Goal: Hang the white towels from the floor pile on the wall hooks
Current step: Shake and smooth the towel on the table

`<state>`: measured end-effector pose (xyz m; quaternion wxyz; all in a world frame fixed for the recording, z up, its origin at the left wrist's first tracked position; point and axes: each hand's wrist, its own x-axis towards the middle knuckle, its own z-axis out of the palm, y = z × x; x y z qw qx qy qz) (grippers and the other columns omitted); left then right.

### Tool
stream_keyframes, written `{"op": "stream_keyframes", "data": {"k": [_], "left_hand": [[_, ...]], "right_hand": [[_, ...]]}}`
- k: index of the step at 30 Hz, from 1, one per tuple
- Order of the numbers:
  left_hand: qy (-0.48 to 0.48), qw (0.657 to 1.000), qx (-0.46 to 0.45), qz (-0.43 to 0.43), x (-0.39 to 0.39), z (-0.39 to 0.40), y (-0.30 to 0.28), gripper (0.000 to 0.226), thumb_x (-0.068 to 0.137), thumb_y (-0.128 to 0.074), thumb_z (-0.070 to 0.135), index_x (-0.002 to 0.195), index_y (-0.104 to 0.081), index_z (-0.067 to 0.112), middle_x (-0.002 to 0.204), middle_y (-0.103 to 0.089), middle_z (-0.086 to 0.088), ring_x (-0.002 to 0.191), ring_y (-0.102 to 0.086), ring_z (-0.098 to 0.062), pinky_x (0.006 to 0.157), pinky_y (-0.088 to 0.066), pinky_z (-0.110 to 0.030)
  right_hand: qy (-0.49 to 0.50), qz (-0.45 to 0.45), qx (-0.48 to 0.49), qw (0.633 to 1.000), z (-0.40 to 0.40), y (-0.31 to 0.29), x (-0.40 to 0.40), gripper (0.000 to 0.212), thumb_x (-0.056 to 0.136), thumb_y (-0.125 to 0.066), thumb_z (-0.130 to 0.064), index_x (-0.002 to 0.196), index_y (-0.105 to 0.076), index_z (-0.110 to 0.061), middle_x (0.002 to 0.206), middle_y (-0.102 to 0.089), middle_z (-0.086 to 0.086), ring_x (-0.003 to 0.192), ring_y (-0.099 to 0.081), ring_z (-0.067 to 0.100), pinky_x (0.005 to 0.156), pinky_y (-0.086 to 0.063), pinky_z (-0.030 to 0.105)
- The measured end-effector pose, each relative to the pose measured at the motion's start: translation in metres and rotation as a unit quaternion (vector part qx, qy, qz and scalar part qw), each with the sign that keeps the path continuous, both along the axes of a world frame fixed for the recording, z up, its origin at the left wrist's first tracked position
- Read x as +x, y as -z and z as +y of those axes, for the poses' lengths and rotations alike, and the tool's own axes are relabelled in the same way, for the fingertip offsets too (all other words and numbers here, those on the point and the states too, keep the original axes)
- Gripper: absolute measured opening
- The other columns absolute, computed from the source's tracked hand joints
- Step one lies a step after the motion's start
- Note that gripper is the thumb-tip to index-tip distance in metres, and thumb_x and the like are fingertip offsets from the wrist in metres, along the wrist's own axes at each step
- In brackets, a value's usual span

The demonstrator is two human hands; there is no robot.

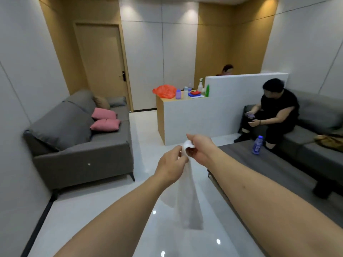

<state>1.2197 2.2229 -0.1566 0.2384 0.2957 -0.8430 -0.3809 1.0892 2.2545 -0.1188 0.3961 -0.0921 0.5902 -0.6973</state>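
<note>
A white towel (pixel 188 201) hangs straight down in front of me over the glossy floor. My right hand (pixel 201 147) grips its bunched top end, a fold of cloth showing between thumb and fingers. My left hand (pixel 171 165) pinches the towel just below that, fingers curled round the cloth. Both arms are stretched forward at chest height. No wall hooks and no floor pile are in view.
A grey sofa (pixel 78 138) with two pink cushions stands at the left. A dark low table (pixel 274 175) with a blue bottle (pixel 257 145) is at the right, beside a sofa where a person (pixel 272 115) sits. A white counter (pixel 204 115) with bottles and an orange bag stands ahead.
</note>
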Motion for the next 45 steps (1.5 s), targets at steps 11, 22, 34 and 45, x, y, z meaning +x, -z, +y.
{"op": "stream_keyframes", "data": {"k": [11,22,34,45], "left_hand": [[0.016,0.987,-0.127,-0.093,-0.126,0.203,-0.038,0.015,0.077,-0.046,0.016,0.08,-0.06,0.021,0.078,-0.061,0.0,0.076,-0.058,-0.021,0.06,-0.048,-0.03],[0.054,0.978,-0.199,-0.043,-0.296,0.384,-0.053,0.022,0.097,-0.048,0.029,0.105,-0.069,0.029,0.106,-0.07,-0.007,0.104,-0.06,-0.031,0.085,-0.049,-0.033],[0.127,0.961,-0.242,-0.053,-0.5,0.404,-0.044,0.022,0.097,-0.048,0.032,0.101,-0.07,0.031,0.097,-0.067,0.001,0.096,-0.059,-0.024,0.077,-0.044,-0.031],[0.099,0.946,-0.233,-0.203,-0.617,0.348,-0.054,0.033,0.072,-0.081,0.041,0.093,-0.067,0.018,0.089,-0.065,-0.002,0.09,-0.06,-0.022,0.068,-0.043,-0.03]], "right_hand": [[0.112,0.038,-0.079,0.99,0.258,-0.045,-0.117,0.026,0.091,-0.066,-0.001,0.116,-0.062,0.003,0.085,-0.058,0.012,0.07,-0.058,0.021,0.041,-0.051,0.027],[0.142,0.042,-0.034,0.988,0.525,-0.026,-0.26,0.038,0.079,-0.067,0.017,0.116,-0.059,0.014,0.111,-0.061,0.017,0.1,-0.062,0.028,0.095,-0.055,0.046],[0.098,0.34,0.316,0.88,0.552,0.018,-0.448,0.06,0.065,-0.091,-0.013,0.113,-0.056,-0.013,0.108,-0.058,0.004,0.099,-0.057,0.024,0.082,-0.053,0.037],[0.038,0.529,0.348,0.773,0.488,-0.01,-0.617,0.021,0.086,-0.051,-0.01,0.072,-0.066,-0.015,0.082,-0.064,0.007,0.078,-0.061,0.027,0.058,-0.045,0.032]]}}
